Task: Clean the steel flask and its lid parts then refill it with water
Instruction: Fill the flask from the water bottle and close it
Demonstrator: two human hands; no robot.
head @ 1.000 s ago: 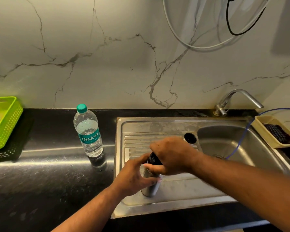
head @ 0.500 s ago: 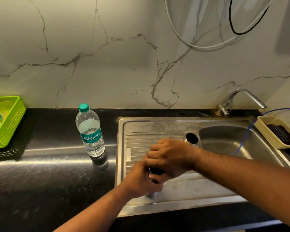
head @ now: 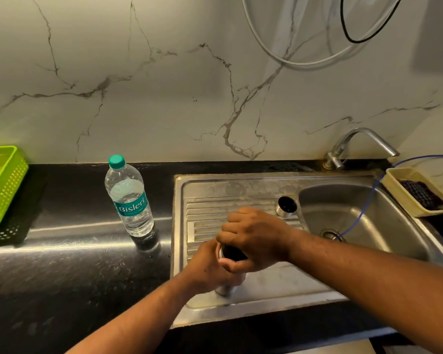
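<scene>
The steel flask (head: pixel 224 290) stands upright on the sink's drainboard (head: pixel 279 282), mostly hidden by my hands. My left hand (head: pixel 210 269) grips its body. My right hand (head: pixel 253 236) is curled over the top and holds the black inner lid (head: pixel 233 252). The flask's steel cap (head: pixel 287 206) stands apart on the drainboard, beside the basin. A Bisleri water bottle (head: pixel 131 200) with a green cap stands on the black counter to the left.
The basin (head: pixel 363 226) lies to the right, under a steel tap (head: pixel 361 144). A thin blue tube (head: pixel 368 200) runs into the drain. A beige tray (head: pixel 399 190) with a dark scrubber sits at the far right. A green basket (head: pixel 3 185) is at the far left.
My right hand has turned on the black lid, its knuckles swinging round to the left. My left hand has closed tighter on the flask's body.
</scene>
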